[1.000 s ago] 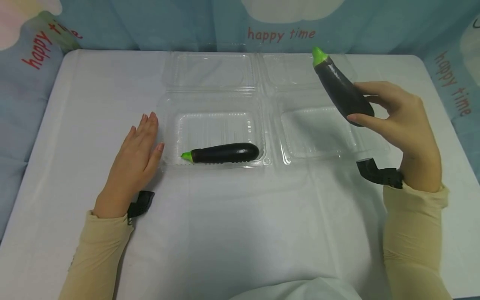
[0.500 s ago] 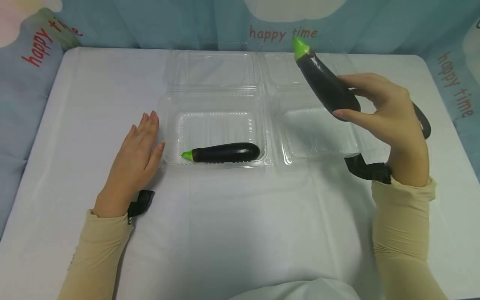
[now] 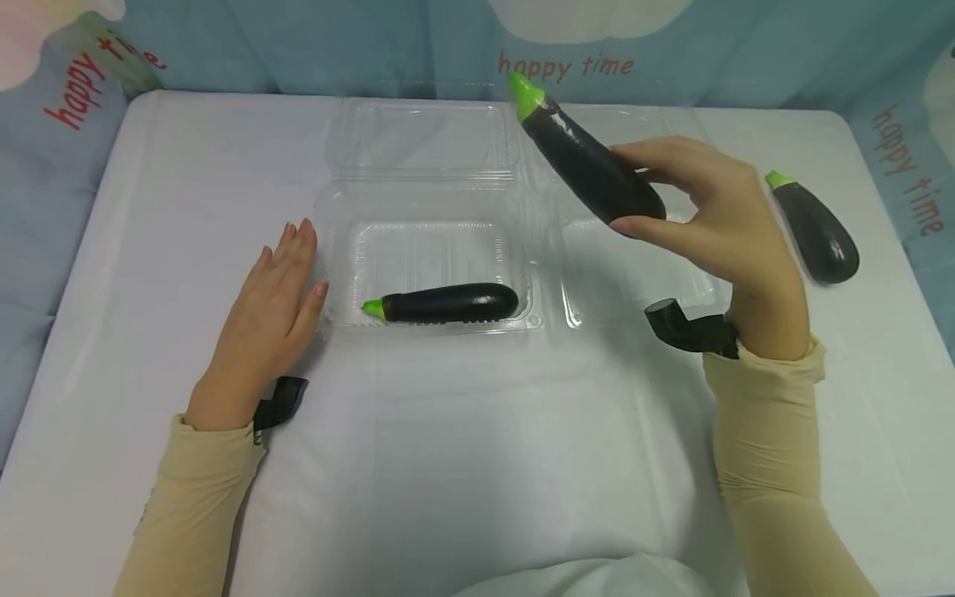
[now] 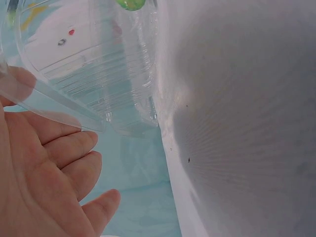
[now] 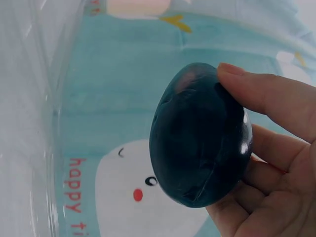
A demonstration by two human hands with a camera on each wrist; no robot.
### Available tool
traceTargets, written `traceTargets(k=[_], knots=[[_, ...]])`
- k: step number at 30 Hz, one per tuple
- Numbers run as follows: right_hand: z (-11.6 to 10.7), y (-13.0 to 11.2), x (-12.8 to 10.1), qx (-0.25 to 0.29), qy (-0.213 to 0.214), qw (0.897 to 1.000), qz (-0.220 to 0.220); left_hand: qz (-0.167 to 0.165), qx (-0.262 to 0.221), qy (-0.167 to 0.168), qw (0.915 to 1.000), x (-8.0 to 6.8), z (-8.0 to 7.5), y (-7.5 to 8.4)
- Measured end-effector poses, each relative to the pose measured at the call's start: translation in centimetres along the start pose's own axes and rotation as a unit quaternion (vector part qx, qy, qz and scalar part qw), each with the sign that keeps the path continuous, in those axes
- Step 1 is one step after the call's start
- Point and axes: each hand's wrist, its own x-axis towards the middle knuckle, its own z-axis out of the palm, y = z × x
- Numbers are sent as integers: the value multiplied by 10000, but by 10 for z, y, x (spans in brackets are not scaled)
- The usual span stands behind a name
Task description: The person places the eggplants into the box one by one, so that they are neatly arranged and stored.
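My right hand (image 3: 701,217) grips a dark purple eggplant (image 3: 585,162) by its rounded end, held in the air with the green tip pointing up and to the left, above the gap between two clear plastic containers. The right wrist view shows the eggplant's blunt end (image 5: 200,136) between thumb and fingers. A second eggplant (image 3: 446,303) lies in the left container (image 3: 429,249), green tip to the left. My left hand (image 3: 276,311) rests flat on the table beside that container's left edge (image 4: 98,74). A third eggplant (image 3: 816,230) lies on the table at the right.
The right clear container (image 3: 634,274) stands open beneath my right hand, both lids folded back toward the far edge. A white cloth (image 3: 477,464) covers the table. A blue "happy time" curtain (image 3: 559,41) runs behind and along both sides.
My right hand has carried the eggplant to the left, from over the right container toward the left one. The third eggplant came into view behind it. The left hand stayed still.
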Motion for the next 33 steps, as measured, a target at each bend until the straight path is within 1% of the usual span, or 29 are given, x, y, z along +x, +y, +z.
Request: traceTargets(k=[9, 16, 20, 23, 33], knots=[[13, -6, 9, 325, -161, 9987, -369, 50, -18, 51, 10000, 0, 0, 0], [24, -11, 16, 703, -219, 9951, -662, 85, -39, 90, 9999, 0, 1, -1], [30, -13, 19, 761, -328, 9935, -777, 83, -42, 98, 9999, 0, 1, -2], [34, -15, 21, 782, -443, 9927, -801, 74, -42, 105, 9999, 0, 1, -2], [52, -24, 28, 948, -703, 9909, -653, 41, -56, 42, 10000, 1, 1, -2]])
